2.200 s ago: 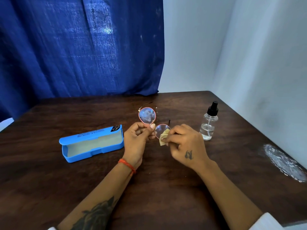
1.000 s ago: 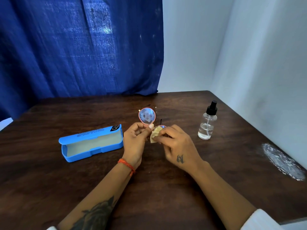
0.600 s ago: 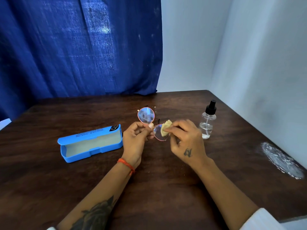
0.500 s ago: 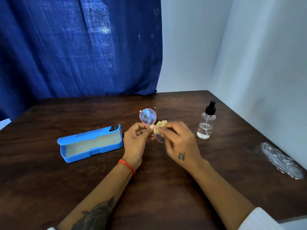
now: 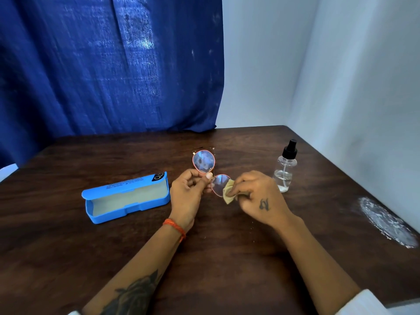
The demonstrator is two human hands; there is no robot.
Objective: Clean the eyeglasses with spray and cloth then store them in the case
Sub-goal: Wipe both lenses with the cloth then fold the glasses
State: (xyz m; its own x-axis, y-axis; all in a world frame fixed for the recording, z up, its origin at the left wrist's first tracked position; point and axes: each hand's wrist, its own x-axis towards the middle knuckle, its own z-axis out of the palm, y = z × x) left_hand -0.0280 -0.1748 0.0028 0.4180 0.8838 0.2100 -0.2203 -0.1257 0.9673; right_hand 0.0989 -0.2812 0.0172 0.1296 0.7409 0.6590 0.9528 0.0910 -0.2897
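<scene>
Glasses (image 5: 210, 172): thin pink-rimmed frame, two rounded lenses, held tilted above the middle of the desk (image 5: 68, 235), one lens up and away, the other nearer. The far lens shows pale reflections; whether smears remain cannot be told.

Left hand (image 5: 186, 189): fingers and thumb pinch the frame at the bridge.

Right hand (image 5: 256, 194): fingers curled, pinching the cloth (image 5: 228, 193), a small yellow fold pressed on the near lens.

Progress, as judged: wiping under way; far lens perhaps still to do; storing not yet done.

Spray (image 5: 285, 169): clear bottle, black nozzle, upright near the desk's right edge, part full.

Case (image 5: 127, 197): blue, lid open, pale lining, left of the hands, empty.
</scene>
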